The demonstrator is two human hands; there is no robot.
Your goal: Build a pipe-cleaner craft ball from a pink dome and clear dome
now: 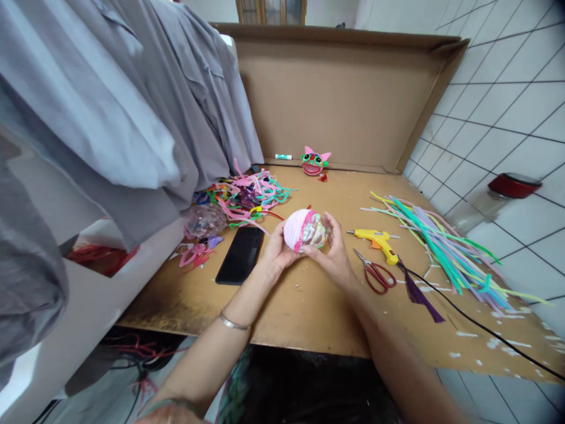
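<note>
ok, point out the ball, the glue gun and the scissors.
Ball (302,230): head view, middle, on the pink band.
Glue gun (372,234): head view, on the yellow body.
Scissors (368,265): head view, near the pivot.

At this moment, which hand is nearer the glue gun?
Right. The right hand is left of the glue gun; the left hand is farther, on the left side of the ball.

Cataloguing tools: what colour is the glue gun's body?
Yellow; the glue gun shows best in the head view.
</note>
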